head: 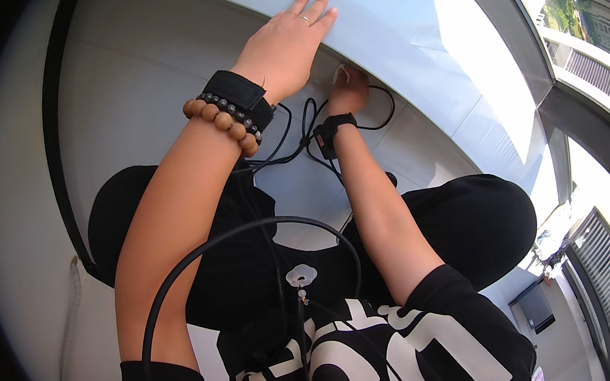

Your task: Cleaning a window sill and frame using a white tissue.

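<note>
My left hand lies palm down on the edge of a pale tiled ledge, fingers slightly apart and nothing held. A ring is on one finger; a black strap and a wooden bead bracelet circle that wrist. Lower down, beside the ledge's front face, my right hand closes on a small white tissue or cloth, partly hidden by the fingers. It is close to the floor, at the foot of the ledge. A black band with a small box is strapped to the right wrist.
Black cables loop over the tiled floor between my knees and around my right hand. Another black cable arches before my chest. A dark-framed window rises beyond the ledge at right. A black edge strip runs along the left.
</note>
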`<state>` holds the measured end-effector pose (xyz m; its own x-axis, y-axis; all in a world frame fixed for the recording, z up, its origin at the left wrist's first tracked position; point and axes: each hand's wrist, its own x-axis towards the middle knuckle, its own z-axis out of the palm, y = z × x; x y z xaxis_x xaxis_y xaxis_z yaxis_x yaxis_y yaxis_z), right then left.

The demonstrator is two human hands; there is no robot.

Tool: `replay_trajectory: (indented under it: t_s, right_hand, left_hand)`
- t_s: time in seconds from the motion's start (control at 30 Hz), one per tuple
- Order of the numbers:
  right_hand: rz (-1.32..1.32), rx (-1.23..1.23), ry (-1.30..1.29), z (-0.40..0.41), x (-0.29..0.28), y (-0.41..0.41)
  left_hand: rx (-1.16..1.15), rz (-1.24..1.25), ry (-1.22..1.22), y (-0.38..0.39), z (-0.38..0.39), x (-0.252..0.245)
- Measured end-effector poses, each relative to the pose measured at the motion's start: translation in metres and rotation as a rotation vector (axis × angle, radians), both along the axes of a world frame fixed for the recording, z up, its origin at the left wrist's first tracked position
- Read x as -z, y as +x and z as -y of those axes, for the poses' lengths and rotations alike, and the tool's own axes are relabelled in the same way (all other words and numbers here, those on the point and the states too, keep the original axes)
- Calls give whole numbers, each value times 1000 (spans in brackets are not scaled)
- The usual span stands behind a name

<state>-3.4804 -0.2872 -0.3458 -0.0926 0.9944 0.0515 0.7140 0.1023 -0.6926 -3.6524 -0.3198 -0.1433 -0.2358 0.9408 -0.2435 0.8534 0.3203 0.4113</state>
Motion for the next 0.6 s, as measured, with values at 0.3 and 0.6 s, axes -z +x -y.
replay_trajectory:
  t_s: [0.3,0.6]
  right_hand:
    - [-178,6,-234,3,-19,-3]
    - [-76,-283,-156,12,-13,1]
  left_hand:
    - [6,37,-9,-8,3,-1]
    - [18,67,47,-11,4,5]
